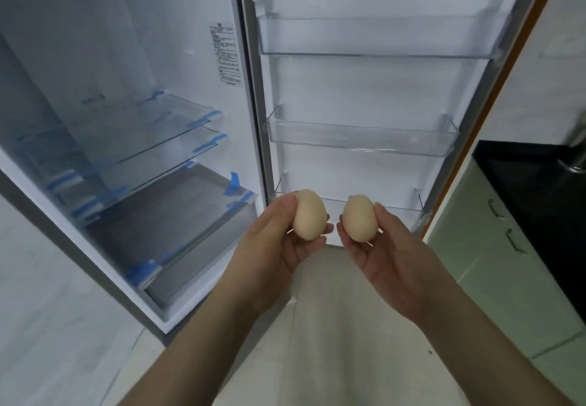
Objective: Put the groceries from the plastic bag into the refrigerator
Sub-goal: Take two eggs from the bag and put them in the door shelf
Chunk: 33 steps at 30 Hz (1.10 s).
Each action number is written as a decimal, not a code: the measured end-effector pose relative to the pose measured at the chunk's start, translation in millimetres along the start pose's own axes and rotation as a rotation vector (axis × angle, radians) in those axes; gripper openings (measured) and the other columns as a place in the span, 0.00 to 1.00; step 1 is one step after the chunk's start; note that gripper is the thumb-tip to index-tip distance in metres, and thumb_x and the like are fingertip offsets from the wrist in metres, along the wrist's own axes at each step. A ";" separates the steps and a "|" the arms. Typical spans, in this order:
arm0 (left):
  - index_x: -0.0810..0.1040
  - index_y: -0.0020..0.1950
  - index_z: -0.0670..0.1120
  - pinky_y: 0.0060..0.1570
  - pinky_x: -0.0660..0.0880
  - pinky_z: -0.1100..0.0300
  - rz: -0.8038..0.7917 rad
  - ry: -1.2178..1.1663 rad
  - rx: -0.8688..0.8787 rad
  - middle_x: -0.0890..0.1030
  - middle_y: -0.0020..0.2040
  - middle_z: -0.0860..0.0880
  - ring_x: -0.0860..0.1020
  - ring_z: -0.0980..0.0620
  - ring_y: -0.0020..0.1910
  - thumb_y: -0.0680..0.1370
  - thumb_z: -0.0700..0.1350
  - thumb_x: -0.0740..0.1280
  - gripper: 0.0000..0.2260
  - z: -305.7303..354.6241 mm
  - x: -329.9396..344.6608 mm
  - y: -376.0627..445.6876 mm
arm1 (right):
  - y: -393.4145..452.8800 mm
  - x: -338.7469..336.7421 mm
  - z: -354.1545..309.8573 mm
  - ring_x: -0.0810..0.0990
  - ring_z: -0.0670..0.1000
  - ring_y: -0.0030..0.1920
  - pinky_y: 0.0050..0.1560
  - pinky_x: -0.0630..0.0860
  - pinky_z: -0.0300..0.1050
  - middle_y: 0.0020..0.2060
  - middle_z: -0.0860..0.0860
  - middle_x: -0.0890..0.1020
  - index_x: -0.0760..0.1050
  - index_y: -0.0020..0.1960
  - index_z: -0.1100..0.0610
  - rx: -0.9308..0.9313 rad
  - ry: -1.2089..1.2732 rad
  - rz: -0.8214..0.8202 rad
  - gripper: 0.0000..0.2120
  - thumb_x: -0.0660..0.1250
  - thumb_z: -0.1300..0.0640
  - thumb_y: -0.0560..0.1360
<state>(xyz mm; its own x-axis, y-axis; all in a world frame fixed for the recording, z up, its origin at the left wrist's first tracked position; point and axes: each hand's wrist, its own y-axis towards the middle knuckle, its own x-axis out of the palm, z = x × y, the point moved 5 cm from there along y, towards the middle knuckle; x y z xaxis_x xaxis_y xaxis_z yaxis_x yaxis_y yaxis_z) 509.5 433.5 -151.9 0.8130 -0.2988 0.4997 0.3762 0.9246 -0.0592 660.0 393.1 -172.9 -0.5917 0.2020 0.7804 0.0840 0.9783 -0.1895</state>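
You are standing on a pale tiled floor [333, 326] in front of a tall white refrigerator [177, 66] with its door swung wide, green lower cabinets with a black countertop [523, 171] sitting off beyond your right hand.

Far left of your left hand, the clear glass shelves with blue tape tabs [165, 139] are standing bare, and below them a grey drawer cover [177, 215] is lying level with your wrist. Your left hand [279, 240] is pinching a smooth beige egg [309, 214] between thumb and fingertips, long axis roughly upright. Just beside it, not touching, your right hand [390, 253] is cradling a second beige egg [359, 218] the same way. Directly behind both hands, the lowest clear plastic door bin [396, 207] is waiting; two more clear bins [361, 139] are hanging above it.

Both shells are looking clean, matte and unbroken, with no crack that I can make out.

Watch the risks. You are holding each egg by a light fingertip grip, so a squeeze may crack the shell and a loose one may let it slip to the tiles. The eggs are riding close together and could knock as you reach. The bin front is a hard lip; clipping it on the way in could chip a shell. Loose in a flat bin, round eggs may roll when the door closes. The plastic bag is not in view.
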 end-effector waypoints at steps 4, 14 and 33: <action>0.77 0.57 0.43 0.36 0.79 0.62 -0.070 0.050 0.033 0.83 0.47 0.41 0.84 0.48 0.44 0.74 0.53 0.62 0.18 19.3 18.1 36.5 | 30.4 11.7 -24.8 0.81 0.58 0.56 0.50 0.80 0.45 0.55 0.60 0.80 0.74 0.62 0.65 -0.035 -0.058 -0.004 0.20 0.67 0.54 0.75; 0.76 0.62 0.42 0.37 0.79 0.62 -0.043 0.110 0.067 0.83 0.50 0.41 0.84 0.47 0.45 0.81 0.48 0.59 0.14 25.9 62.2 149.5 | 111.8 -3.1 -134.4 0.85 0.55 0.49 0.47 0.81 0.48 0.55 0.58 0.83 0.73 0.63 0.60 -0.113 0.027 -0.012 0.19 0.66 0.55 0.74; 0.77 0.62 0.46 0.49 0.79 0.55 -0.109 0.254 0.036 0.80 0.57 0.41 0.82 0.42 0.53 0.74 0.51 0.67 0.19 33.7 44.7 287.4 | 235.5 -15.6 -189.6 0.82 0.58 0.53 0.48 0.82 0.51 0.55 0.63 0.82 0.74 0.59 0.68 -0.091 -0.205 0.084 0.20 0.66 0.59 0.71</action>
<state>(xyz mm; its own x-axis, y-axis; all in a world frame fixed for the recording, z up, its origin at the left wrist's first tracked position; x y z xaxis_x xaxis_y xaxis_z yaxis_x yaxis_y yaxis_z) 639.0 693.9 -117.5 0.8555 -0.4425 0.2689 0.4554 0.8901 0.0158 841.0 629.1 -116.8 -0.7292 0.2785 0.6251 0.2066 0.9604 -0.1868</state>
